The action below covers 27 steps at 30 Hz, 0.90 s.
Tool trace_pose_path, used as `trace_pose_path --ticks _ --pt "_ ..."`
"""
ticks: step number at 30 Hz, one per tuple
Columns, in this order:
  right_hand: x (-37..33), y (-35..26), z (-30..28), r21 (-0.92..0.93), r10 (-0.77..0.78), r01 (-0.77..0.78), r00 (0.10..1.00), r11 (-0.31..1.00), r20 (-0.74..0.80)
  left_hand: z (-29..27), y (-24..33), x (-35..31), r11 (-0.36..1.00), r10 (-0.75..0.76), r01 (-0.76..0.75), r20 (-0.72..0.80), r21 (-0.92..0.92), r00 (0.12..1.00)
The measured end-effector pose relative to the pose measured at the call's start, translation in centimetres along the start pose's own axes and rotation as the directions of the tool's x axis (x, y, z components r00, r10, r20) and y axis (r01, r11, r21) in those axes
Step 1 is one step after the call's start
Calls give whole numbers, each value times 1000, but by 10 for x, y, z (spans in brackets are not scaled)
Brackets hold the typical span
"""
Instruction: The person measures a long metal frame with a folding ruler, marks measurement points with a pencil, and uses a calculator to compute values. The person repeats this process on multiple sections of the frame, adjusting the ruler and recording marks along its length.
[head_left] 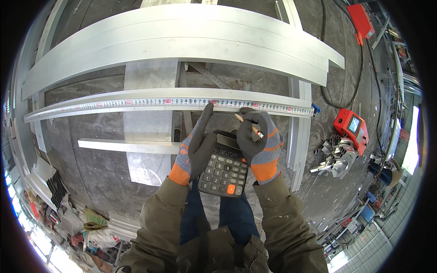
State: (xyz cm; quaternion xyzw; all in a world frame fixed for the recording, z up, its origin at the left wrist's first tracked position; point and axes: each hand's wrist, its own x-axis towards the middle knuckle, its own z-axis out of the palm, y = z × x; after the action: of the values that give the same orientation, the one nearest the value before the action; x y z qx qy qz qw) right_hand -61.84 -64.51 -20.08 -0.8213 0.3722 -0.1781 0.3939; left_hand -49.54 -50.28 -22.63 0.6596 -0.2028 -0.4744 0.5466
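My left hand (195,150), in a grey, black and orange glove, grips a black calculator (223,176) by its upper left edge. Its thumb lies over the casing and the other fingers are hidden behind. The index finger stretches up to the lower edge of a tape measure (150,101), which is drawn out along a long metal bar (255,96). In my right hand (263,144), gloved alike, a short pencil (239,118) is pinched, its tip pointing up and left just below the bar. This hand is beside the calculator's upper right corner.
Wide pale metal profiles (182,36) lie beyond the bar. A shorter bar (127,145) is at left. To the right, a red machine with a screen (350,127) stands by a pile of metal offcuts (337,157). A black cable (362,68) runs along the floor.
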Motion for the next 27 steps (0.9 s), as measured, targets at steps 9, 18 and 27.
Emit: trace_pose_path --ticks 9,18,27 --pt "2 2 6 47 -16 20 996 999 -85 -1 5 0 996 -63 67 65 -66 996" --pt "-5 -4 -13 55 -10 7 999 998 39 -2 10 1 997 -52 56 83 -48 995" --pt "-78 -9 -38 122 260 -247 960 961 -104 -2 -2 1 999 31 -28 71 -42 997"
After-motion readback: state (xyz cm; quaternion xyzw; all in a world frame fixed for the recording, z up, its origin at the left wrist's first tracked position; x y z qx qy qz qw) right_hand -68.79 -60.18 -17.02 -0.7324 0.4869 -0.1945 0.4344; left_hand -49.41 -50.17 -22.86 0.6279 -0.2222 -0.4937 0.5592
